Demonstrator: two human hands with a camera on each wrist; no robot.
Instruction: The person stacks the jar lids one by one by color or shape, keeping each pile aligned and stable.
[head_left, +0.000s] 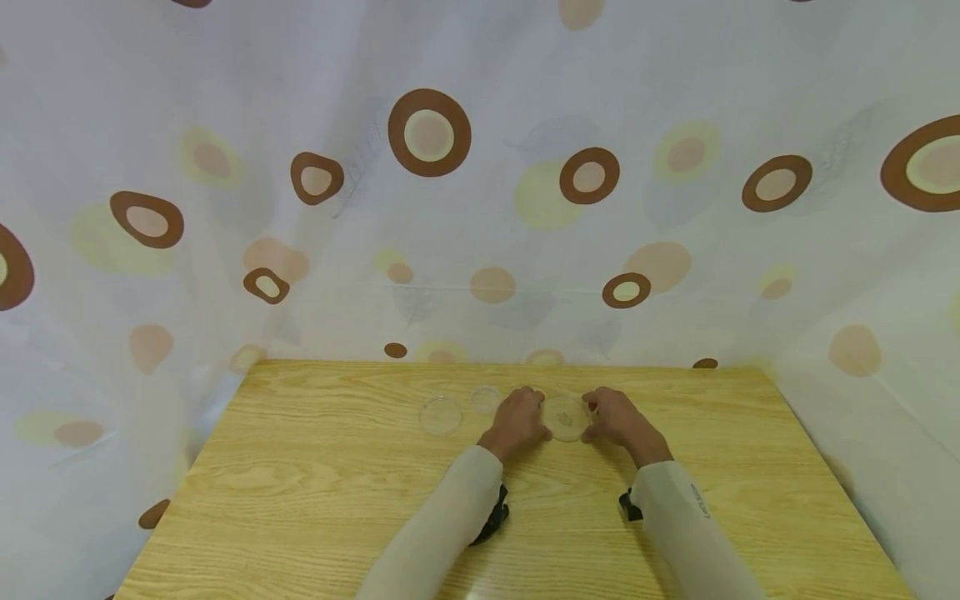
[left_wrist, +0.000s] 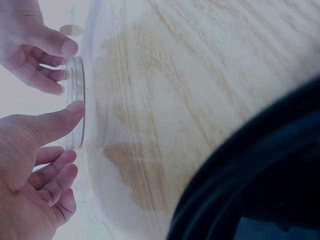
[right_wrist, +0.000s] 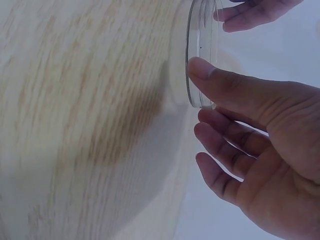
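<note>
Both hands hold a clear round petri dish (head_left: 566,418) between them near the back of the table. My left hand (head_left: 517,422) pinches its left edge, and in the left wrist view the thumb (left_wrist: 67,120) lies against the dish's rim. On the opposite edge, my right hand (head_left: 621,421) grips with thumb and fingers. From the right wrist, the dish (right_wrist: 202,55) appears edge-on, showing layered glassy rims, with the right thumb (right_wrist: 202,70) pressed on it. Something small and faint shows at the dish's middle in the head view, too blurred to name.
Left of the hands lie two more clear round dishes or lids, a larger one (head_left: 441,415) and a smaller one (head_left: 486,400). The wood-grain table (head_left: 300,483) ends at a patterned curtain (head_left: 480,208) behind and at both sides.
</note>
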